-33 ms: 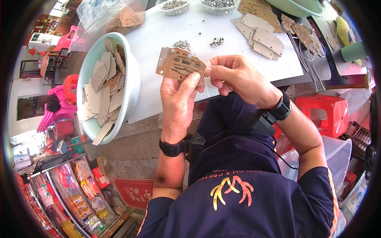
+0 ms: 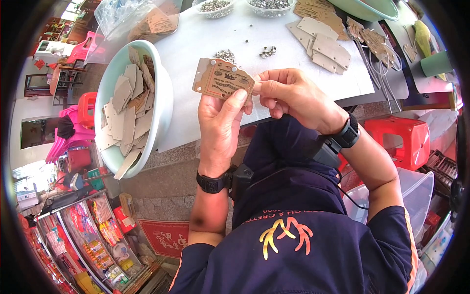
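Head view shows the tabletop's near edge running just behind the hands, with a pale green tub of cards overlapping its left edge. Open white surface lies between the left hand and the tub, and more between the right hand and the loose grey cards. A small heap of metal rivets sits just beyond the held cardboard tag. That tag, brown with dark upside-down print, reddish lines and pale round studs, is pinched in the left hand; the right hand's thumb and forefinger close at its right edge.
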Motion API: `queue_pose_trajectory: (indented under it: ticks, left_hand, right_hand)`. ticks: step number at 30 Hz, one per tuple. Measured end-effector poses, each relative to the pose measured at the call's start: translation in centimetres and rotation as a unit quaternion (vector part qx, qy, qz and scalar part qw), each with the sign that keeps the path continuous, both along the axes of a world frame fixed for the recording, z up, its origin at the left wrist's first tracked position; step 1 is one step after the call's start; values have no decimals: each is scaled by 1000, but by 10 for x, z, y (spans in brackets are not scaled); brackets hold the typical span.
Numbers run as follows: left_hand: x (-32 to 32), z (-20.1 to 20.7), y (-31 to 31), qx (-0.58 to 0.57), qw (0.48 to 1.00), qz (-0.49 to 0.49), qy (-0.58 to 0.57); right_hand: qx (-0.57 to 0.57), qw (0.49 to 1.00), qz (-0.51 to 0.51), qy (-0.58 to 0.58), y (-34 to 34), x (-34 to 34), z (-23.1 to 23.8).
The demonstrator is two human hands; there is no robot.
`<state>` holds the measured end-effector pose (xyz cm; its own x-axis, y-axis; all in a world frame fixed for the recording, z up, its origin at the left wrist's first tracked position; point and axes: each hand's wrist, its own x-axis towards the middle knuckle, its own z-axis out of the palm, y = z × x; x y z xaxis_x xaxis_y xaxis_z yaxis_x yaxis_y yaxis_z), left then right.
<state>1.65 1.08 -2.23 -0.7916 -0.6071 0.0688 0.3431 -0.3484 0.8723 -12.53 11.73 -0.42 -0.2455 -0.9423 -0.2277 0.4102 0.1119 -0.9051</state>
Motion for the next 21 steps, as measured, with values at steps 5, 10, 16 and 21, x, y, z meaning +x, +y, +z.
queue_pose_trajectory:
  ticks: [5, 10, 16, 21]
  left_hand:
    - [0, -1, 0, -23, 1000, 1, 7]
    - [-4, 0, 2, -42, 999, 33, -6]
    - [-5, 1, 6, -84, 994, 59, -27]
    - [-1, -1, 11, -55, 986, 112, -106]
  right_hand:
    - [-10, 992, 23, -122, 2, -1, -3]
    - [-12, 995, -1, -94, 4, 2, 6]
    - [-8, 999, -43, 12, 2, 5, 3]
    - [-20, 988, -108, 106, -3, 7, -11]
